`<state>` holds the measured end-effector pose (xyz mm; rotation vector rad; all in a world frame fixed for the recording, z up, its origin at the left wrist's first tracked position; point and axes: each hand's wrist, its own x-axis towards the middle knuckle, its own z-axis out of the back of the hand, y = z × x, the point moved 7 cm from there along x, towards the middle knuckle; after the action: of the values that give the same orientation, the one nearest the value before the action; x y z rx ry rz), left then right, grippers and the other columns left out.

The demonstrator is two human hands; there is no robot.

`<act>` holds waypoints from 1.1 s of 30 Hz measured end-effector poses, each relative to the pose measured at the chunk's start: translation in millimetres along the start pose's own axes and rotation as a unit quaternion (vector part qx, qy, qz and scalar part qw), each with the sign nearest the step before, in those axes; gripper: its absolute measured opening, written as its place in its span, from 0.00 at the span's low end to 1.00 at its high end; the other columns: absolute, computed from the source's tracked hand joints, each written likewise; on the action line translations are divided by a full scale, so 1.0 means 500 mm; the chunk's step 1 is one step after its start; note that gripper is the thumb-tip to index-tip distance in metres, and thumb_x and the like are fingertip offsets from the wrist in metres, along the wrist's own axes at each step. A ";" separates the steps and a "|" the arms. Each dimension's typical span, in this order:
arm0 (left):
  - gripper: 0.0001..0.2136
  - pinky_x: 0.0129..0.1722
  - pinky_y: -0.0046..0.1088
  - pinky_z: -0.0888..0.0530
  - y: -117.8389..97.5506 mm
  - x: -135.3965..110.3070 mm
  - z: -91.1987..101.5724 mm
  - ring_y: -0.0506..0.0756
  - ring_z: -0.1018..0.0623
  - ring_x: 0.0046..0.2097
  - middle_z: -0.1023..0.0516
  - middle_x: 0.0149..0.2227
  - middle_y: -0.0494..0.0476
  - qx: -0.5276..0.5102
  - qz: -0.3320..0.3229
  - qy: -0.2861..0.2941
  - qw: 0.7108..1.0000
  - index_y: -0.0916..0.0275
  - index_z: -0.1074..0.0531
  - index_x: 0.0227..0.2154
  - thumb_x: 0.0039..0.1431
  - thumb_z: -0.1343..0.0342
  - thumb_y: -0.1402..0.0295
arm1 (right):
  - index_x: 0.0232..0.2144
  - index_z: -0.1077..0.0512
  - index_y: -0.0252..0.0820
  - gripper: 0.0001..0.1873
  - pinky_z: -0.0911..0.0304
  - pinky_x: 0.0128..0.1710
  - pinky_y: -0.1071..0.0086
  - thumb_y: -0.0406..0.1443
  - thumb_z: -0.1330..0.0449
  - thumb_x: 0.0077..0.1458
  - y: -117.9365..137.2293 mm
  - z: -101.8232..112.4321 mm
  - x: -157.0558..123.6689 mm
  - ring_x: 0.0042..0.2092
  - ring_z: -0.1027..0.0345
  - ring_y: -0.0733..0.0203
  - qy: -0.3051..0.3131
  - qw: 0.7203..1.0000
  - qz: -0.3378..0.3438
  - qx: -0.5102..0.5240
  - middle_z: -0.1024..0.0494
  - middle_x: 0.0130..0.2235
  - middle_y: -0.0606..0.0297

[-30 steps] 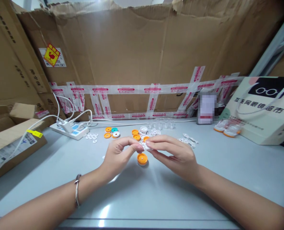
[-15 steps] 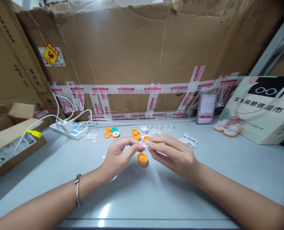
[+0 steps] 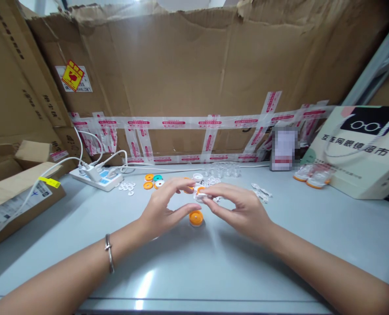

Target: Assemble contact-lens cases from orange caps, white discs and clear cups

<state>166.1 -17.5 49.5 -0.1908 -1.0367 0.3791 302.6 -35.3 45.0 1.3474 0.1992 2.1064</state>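
Observation:
My right hand (image 3: 240, 210) pinches a small white plastic piece (image 3: 201, 195) between thumb and fingertips, just above the table. Beside it, my left hand (image 3: 163, 210) has its fingers spread apart and holds nothing, with the thumb close to an orange round cap (image 3: 196, 217) that lies on the table right below both hands. Behind my hands lie more orange caps (image 3: 148, 177), a teal cap (image 3: 157, 177), white caps (image 3: 197, 176) and small clear pieces (image 3: 222, 169).
A white power strip (image 3: 97, 178) with plugs and cables sits at the back left. Taped cardboard walls (image 3: 187, 78) enclose the grey table (image 3: 194, 271). A cardboard box (image 3: 13, 197) lies at the left, a printed paper bag (image 3: 361, 148) at the right, with orange-rimmed clear items (image 3: 312, 176) beside it.
My left hand has let go of the white piece and opened its fingers. My right hand still pinches it, a little higher. The view shifted slightly.

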 end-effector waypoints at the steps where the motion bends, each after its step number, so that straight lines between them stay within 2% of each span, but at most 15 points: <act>1: 0.16 0.38 0.27 0.27 -0.001 0.000 0.000 0.51 0.25 0.38 0.23 0.37 0.57 0.005 -0.016 0.001 1.000 0.63 0.32 0.43 0.51 0.40 0.74 | 0.37 0.27 0.43 0.09 0.29 0.37 0.67 0.31 0.43 0.53 -0.017 -0.005 0.000 0.36 0.27 0.62 0.013 0.997 -0.062 0.038 0.21 0.36 0.63; 4: 0.11 0.39 0.26 0.27 -0.002 -0.001 0.000 0.50 0.24 0.38 0.23 0.35 0.56 0.009 -0.043 0.004 0.999 0.62 0.30 0.39 0.53 0.43 0.78 | 0.40 0.31 0.43 0.11 0.29 0.38 0.64 0.35 0.42 0.52 -0.053 -0.023 -0.008 0.36 0.26 0.62 0.035 0.966 -0.194 0.167 0.22 0.36 0.63; 7: 0.09 0.37 0.26 0.26 -0.001 -0.002 0.003 0.50 0.23 0.36 0.22 0.33 0.55 0.006 -0.041 -0.007 0.999 0.62 0.29 0.37 0.53 0.44 0.80 | 0.39 0.35 0.44 0.13 0.30 0.36 0.65 0.37 0.40 0.50 -0.060 -0.040 -0.016 0.33 0.26 0.63 0.032 0.927 -0.252 0.274 0.22 0.30 0.67; 9: 0.09 0.36 0.26 0.26 0.002 -0.003 0.007 0.50 0.23 0.35 0.22 0.32 0.54 0.002 -0.031 -0.022 0.999 0.62 0.28 0.35 0.53 0.44 0.80 | 0.38 0.36 0.45 0.13 0.31 0.35 0.66 0.38 0.39 0.50 -0.063 -0.045 -0.016 0.32 0.26 0.64 0.030 0.908 -0.278 0.311 0.23 0.27 0.69; 12: 0.07 0.36 0.27 0.27 0.012 -0.003 0.016 0.50 0.23 0.34 0.21 0.32 0.54 -0.003 0.001 -0.055 0.998 0.62 0.28 0.33 0.52 0.43 0.78 | 0.37 0.36 0.43 0.15 0.32 0.36 0.64 0.42 0.39 0.48 -0.089 -0.019 -0.003 0.31 0.27 0.62 -0.002 0.906 -0.298 0.302 0.23 0.26 0.68; 15: 0.04 0.35 0.27 0.27 0.025 -0.004 0.024 0.50 0.24 0.34 0.22 0.30 0.54 -0.013 0.044 -0.086 0.995 0.62 0.28 0.31 0.53 0.43 0.76 | 0.34 0.34 0.42 0.15 0.33 0.38 0.63 0.46 0.41 0.48 -0.155 0.055 0.010 0.32 0.28 0.62 -0.091 0.926 -0.303 0.208 0.23 0.28 0.66; 16: 0.04 0.34 0.27 0.27 0.028 -0.004 0.025 0.50 0.24 0.33 0.22 0.30 0.54 -0.018 0.054 -0.090 0.994 0.63 0.28 0.31 0.53 0.43 0.76 | 0.32 0.33 0.42 0.15 0.34 0.38 0.64 0.46 0.40 0.47 -0.181 0.077 0.012 0.32 0.28 0.62 -0.090 0.935 -0.308 0.150 0.24 0.28 0.66; 17: 0.03 0.34 0.26 0.27 0.030 -0.004 0.025 0.50 0.24 0.33 0.22 0.30 0.54 -0.023 0.061 -0.091 0.994 0.63 0.28 0.31 0.53 0.43 0.76 | 0.30 0.32 0.41 0.14 0.34 0.37 0.64 0.45 0.40 0.46 -0.204 0.093 0.012 0.32 0.30 0.62 -0.062 0.944 -0.314 0.080 0.24 0.28 0.65; 18: 0.03 0.34 0.26 0.27 0.031 -0.004 0.025 0.50 0.24 0.32 0.22 0.30 0.53 -0.027 0.067 -0.090 0.993 0.62 0.28 0.30 0.53 0.43 0.75 | 0.28 0.32 0.41 0.12 0.35 0.35 0.64 0.44 0.39 0.45 -0.227 0.100 0.010 0.31 0.31 0.61 -0.007 0.947 -0.322 0.004 0.25 0.28 0.65; 20: 0.02 0.34 0.27 0.27 0.035 -0.005 0.022 0.50 0.25 0.33 0.22 0.30 0.53 -0.028 0.080 -0.082 0.993 0.62 0.28 0.30 0.53 0.43 0.74 | 0.26 0.30 0.41 0.10 0.36 0.31 0.65 0.41 0.38 0.42 -0.264 0.099 -0.004 0.30 0.32 0.60 0.120 0.927 -0.340 -0.104 0.25 0.28 0.63; 22: 0.02 0.35 0.27 0.27 0.039 -0.007 0.020 0.50 0.25 0.33 0.22 0.30 0.54 -0.025 0.093 -0.075 0.993 0.62 0.28 0.30 0.54 0.43 0.73 | 0.28 0.30 0.42 0.09 0.37 0.29 0.67 0.38 0.37 0.40 -0.281 0.086 -0.023 0.31 0.32 0.59 0.220 0.904 -0.342 -0.133 0.25 0.30 0.63; 24: 0.02 0.35 0.28 0.27 0.043 -0.008 0.017 0.51 0.25 0.33 0.22 0.31 0.54 -0.024 0.102 -0.067 0.992 0.62 0.27 0.30 0.54 0.43 0.73 | 0.30 0.30 0.43 0.11 0.37 0.30 0.68 0.36 0.37 0.40 -0.280 0.065 -0.036 0.32 0.32 0.59 0.279 0.896 -0.324 -0.121 0.26 0.31 0.64; 27: 0.02 0.34 0.28 0.28 0.046 -0.010 0.013 0.51 0.25 0.33 0.22 0.31 0.55 -0.027 0.112 -0.058 0.992 0.63 0.27 0.31 0.54 0.43 0.72 | 0.30 0.29 0.43 0.10 0.38 0.31 0.68 0.36 0.38 0.40 -0.274 0.036 -0.041 0.33 0.34 0.60 0.308 0.899 -0.290 -0.114 0.27 0.31 0.65; 33: 0.02 0.35 0.29 0.28 0.056 -0.013 0.009 0.51 0.25 0.32 0.22 0.30 0.55 -0.040 0.145 -0.052 0.987 0.63 0.27 0.30 0.53 0.43 0.71 | 0.23 0.29 0.40 0.02 0.40 0.31 0.69 0.34 0.41 0.43 -0.285 0.015 -0.046 0.30 0.35 0.62 0.288 0.903 -0.295 -0.124 0.27 0.26 0.66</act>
<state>153.5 5.7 37.2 -0.4005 -1.1308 0.6156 375.6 63.2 -31.6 0.4014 0.4948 1.8510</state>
